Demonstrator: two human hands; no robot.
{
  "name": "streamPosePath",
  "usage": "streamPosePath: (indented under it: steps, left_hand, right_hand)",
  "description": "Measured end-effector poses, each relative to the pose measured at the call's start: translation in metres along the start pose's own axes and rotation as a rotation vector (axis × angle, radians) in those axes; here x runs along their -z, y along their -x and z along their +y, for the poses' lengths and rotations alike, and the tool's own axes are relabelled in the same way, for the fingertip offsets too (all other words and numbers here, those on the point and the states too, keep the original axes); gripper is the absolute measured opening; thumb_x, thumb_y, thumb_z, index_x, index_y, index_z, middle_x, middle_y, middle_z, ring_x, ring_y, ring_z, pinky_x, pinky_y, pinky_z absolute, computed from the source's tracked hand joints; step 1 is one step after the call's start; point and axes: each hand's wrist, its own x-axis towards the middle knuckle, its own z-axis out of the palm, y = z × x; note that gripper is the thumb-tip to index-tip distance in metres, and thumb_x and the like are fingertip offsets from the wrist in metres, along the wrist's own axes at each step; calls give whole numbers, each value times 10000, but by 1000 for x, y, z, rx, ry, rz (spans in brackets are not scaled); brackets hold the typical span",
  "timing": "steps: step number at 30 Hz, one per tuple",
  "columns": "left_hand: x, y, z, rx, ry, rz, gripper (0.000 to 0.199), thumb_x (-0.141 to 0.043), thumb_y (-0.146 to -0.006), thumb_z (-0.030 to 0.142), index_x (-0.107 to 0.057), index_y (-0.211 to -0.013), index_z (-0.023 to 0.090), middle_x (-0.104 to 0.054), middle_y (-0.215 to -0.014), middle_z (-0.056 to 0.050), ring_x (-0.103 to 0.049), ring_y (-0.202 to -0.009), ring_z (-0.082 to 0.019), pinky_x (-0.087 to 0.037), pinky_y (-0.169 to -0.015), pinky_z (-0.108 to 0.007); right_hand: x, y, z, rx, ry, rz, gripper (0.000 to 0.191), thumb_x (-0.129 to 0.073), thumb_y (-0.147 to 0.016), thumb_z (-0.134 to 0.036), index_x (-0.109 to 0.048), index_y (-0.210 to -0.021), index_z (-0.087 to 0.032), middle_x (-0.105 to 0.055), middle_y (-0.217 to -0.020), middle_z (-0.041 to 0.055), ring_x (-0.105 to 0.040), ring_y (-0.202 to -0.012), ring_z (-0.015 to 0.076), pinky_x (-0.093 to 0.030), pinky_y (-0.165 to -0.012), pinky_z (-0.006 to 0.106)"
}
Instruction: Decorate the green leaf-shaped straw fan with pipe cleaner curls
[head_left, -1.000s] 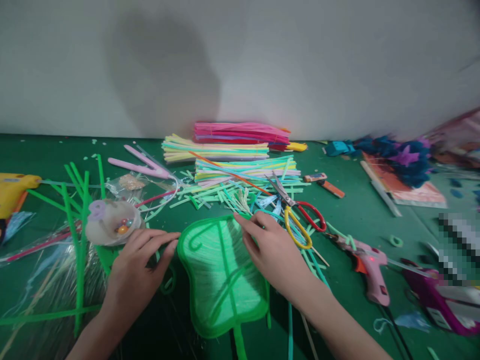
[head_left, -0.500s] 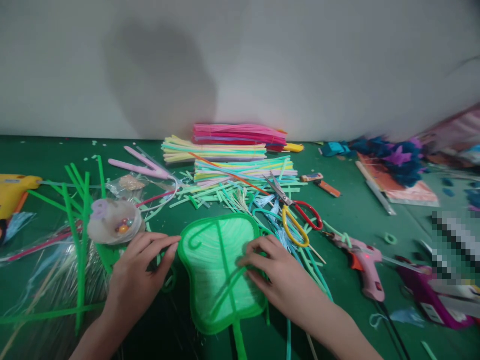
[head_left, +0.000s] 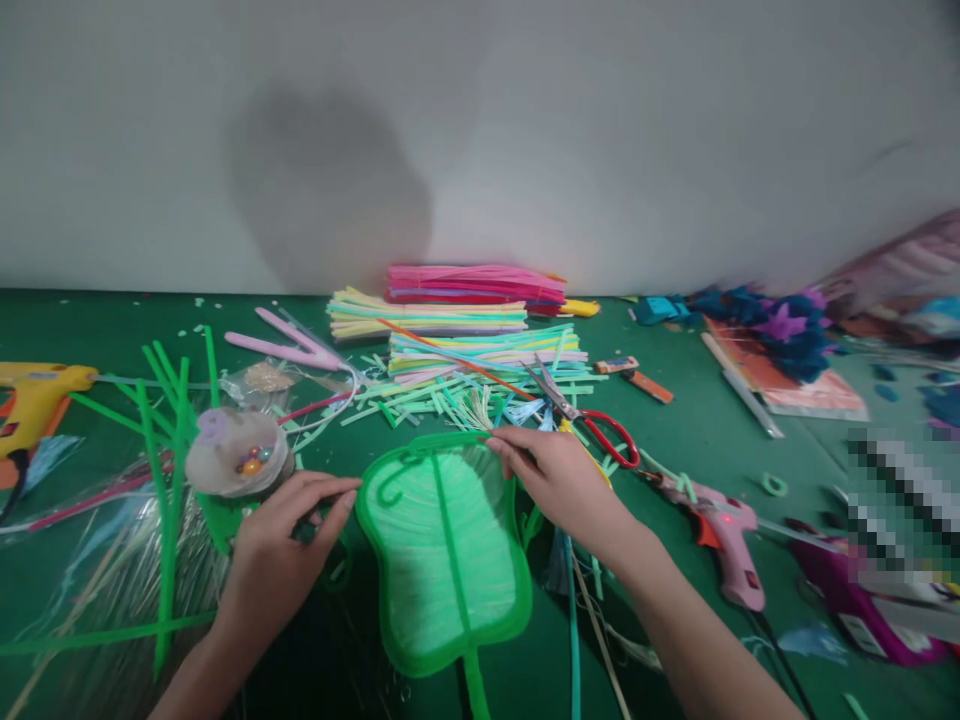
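Observation:
A leaf-shaped green hand fan point(head_left: 487, 570) lies at the front middle, with a fuzzy green rim, a midrib, a small curl at upper left and a handle pointing toward me. My left hand point(head_left: 289, 545) pinches the fan's left edge between thumb and fingertips. At the top edge, my right hand point(head_left: 559, 480) is closed in a pinch on a green pipe cleaner point(head_left: 450, 439) lying along the rim. Its far end is hard to tell from the rim. Just behind my right hand are scissors point(head_left: 551, 390) with red and yellow handles, the yellow one mostly covered.
Bundles of pipe cleaners point(head_left: 480, 285) lie by the wall, with cut green pieces before them. On the left are a yellow glue gun point(head_left: 45, 390), a pig-shaped bead container point(head_left: 232, 455) and loose green stems point(head_left: 165, 530). A pink glue gun point(head_left: 731, 540) lies right.
My right hand has moved up from the fan's middle to its top edge, bringing the green pipe cleaner off the fan's face. My left hand keeps its hold. The view has tilted slightly.

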Motion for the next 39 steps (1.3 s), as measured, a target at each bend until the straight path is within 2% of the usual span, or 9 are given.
streamPosePath:
  steps: [6, 12, 14, 17, 20, 27, 33, 36, 39]
  left_hand:
    - [-3, 0, -3, 21, 3, -6, 139, -600, -898, 311, -706, -935, 228, -699, -916, -28, -646, -786, -169, -496, -736, -286]
    - [-5, 0, -8, 42, 11, -62, 175, -595, -893, 351, -729, -946, 252, -720, -921, -14, -652, -804, -157, -496, -699, -245]
    - [-5, 0, -9, 89, 1, -69, 216, -580, -892, 390, -737, -941, 251, -726, -922, -24, -648, -772, -159, -498, -671, -246]
    - [-4, -1, -10, 158, -3, -96, 274, -564, -891, 445, -743, -940, 244, -731, -932, -42, -647, -762, -170, -498, -633, -245]
    - [-3, -1, -8, 161, 13, -117, 289, -570, -885, 471, -745, -941, 247, -732, -956, -47, -661, -833, -190, -510, -684, -255]
    - [0, -1, 2, 146, 49, -114, 305, -559, -895, 482, -751, -935, 248, -711, -951, -47, -650, -830, -182, -502, -648, -241]
    - [-18, -2, 1, 28, -103, -120, 301, -642, -830, 456, -736, -1049, 273, -644, -952, -44, -643, -895, -204, -525, -778, -301]
    - [-28, -2, 5, -26, -185, -71, 242, -595, -880, 370, -720, -1039, 238, -628, -911, -43, -627, -873, -197, -518, -799, -310]
    - [-21, 0, 13, -133, -286, 14, 209, -546, -933, 321, -714, -959, 199, -647, -875, -50, -621, -850, -191, -502, -814, -313]
  right_hand:
    - [7, -7, -7, 0, -77, 0, 362, -425, -992, -341, -613, -714, -207, -598, -598, -23, -551, -559, 139, -362, -577, 239]
    - [30, 25, 1, -178, -145, 190, 401, -459, -954, -438, -589, -651, -209, -588, -588, -8, -501, -519, 137, -390, -550, 250]
    - [38, 36, 6, -228, -152, 187, 410, -480, -931, -458, -600, -627, -211, -608, -598, 8, -498, -519, 145, -394, -535, 262]
    - [40, 50, 14, -266, -207, 163, 322, -499, -916, -460, -664, -792, -213, -627, -602, 8, -518, -524, 158, -403, -533, 274]
    - [33, 59, 19, -294, -300, 177, 289, -514, -921, -448, -626, -1021, -202, -613, -592, -12, -555, -553, 167, -415, -549, 273]
    - [14, 65, 7, -269, -406, 93, 224, -581, -897, -412, -672, -906, -207, -655, -722, 2, -609, -671, 162, -455, -620, 258]
    - [-17, 32, -14, -144, -419, 35, 131, -643, -865, -277, -755, -870, -208, -727, -845, 22, -663, -791, 172, -489, -715, 267]
    - [-32, 14, -16, -113, -341, 60, 129, -671, -845, -209, -769, -930, -215, -738, -890, 29, -678, -838, 171, -502, -767, 278]
    - [-40, 4, -14, -96, -299, 91, 182, -684, -825, -151, -746, -987, -207, -752, -950, 29, -689, -869, 168, -514, -786, 274]
